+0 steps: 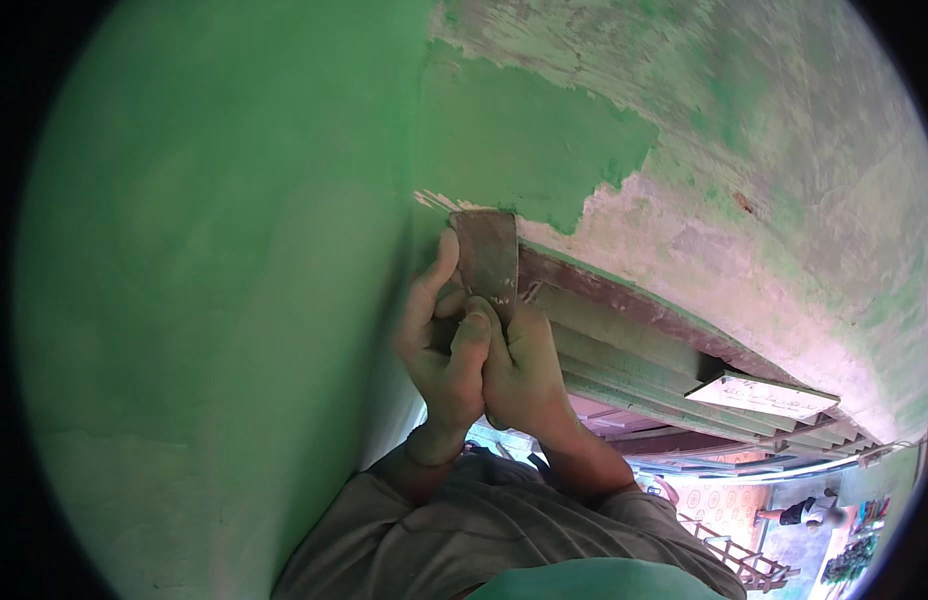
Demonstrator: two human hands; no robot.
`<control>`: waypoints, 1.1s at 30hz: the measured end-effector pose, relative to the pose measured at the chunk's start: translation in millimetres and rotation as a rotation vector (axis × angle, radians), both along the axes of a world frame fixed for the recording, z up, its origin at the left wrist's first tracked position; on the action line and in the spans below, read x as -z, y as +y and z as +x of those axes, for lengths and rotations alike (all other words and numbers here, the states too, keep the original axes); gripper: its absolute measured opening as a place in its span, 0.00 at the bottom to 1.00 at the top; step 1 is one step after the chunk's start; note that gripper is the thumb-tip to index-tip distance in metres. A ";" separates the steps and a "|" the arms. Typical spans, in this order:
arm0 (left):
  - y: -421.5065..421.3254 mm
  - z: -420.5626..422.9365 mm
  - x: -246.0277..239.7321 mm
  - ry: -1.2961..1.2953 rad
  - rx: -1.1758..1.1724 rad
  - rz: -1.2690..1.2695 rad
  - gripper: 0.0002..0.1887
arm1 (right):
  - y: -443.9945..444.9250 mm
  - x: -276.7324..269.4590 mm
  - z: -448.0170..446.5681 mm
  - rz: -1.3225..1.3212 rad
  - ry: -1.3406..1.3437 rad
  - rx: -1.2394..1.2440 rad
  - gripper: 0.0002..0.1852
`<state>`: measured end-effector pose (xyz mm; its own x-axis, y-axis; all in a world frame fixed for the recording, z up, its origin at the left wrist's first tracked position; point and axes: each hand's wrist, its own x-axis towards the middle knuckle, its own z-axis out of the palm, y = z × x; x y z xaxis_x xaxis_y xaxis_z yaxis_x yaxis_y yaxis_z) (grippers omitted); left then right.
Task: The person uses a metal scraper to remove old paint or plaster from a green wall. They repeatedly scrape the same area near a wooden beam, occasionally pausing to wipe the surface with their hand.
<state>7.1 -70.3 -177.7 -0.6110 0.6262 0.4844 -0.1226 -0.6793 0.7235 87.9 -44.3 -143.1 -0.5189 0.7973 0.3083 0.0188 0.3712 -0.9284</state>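
Observation:
A paint scraper (488,255) with a broad, worn metal blade is held upright in both hands. My left hand (445,345) grips it from the left, its index finger stretched up along the blade's edge. My right hand (525,364) closes around the lower part; the handle is hidden by the fingers. The blade's top edge meets the lower border of a green paint patch (531,135) beside the wall corner. Light scratch marks (438,201) show just left of the blade tip. Around the patch, bare plaster (659,225) is exposed with green traces.
A smooth green wall (209,262) stands close on the left. Below the plaster runs a brown beam (621,292) above pale slats (629,352). A white board (764,394) bears writing. Far below are a person (805,512) and a wooden frame (741,559) on the floor.

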 end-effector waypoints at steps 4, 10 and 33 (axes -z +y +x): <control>-4.9 11.4 4.0 0.001 0.078 0.013 0.33 | -9.6 -0.4 14.0 -0.114 -0.039 0.023 0.14; -12.0 20.4 31.5 0.121 0.236 0.005 0.34 | -26.9 21.5 36.4 -0.241 0.015 0.157 0.16; -5.4 9.0 -15.5 0.896 -0.481 -0.189 0.42 | -34.5 25.4 107.6 -0.319 0.201 0.104 0.18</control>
